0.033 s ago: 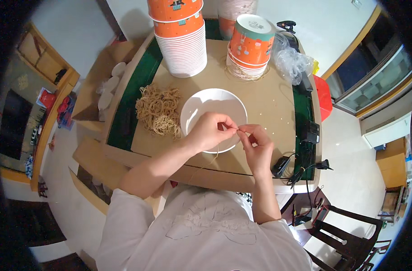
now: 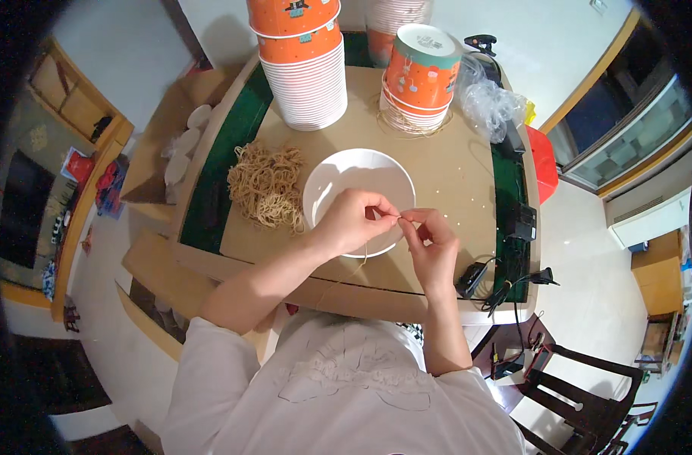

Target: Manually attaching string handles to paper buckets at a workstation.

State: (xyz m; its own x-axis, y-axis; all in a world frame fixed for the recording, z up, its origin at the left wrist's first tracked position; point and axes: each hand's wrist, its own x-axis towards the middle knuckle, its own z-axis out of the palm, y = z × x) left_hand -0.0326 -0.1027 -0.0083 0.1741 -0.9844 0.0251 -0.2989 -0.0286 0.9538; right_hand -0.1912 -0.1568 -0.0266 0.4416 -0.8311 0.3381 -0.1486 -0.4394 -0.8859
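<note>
Over the near part of a white paper bucket (image 2: 359,163), seen from its open top, my two hands meet fingertip to fingertip. My left hand (image 2: 353,220) is closed in a pinch on a thin tan string (image 2: 365,250), which hangs below it toward the table's near edge. My right hand (image 2: 434,241) also pinches, its thumb and forefinger touching the string's end by the left fingertips. The exact spot between the fingers is too small to make out. Left of the bucket lies a tangled heap of tan strings (image 2: 266,182).
A tall stack of orange and white paper buckets (image 2: 304,83) stands at the back left. Farther right is an upside-down orange bucket stack (image 2: 420,80) with strings round it, beside a clear plastic bag (image 2: 490,102). Black adapters and cables (image 2: 505,284) lie along the right edge.
</note>
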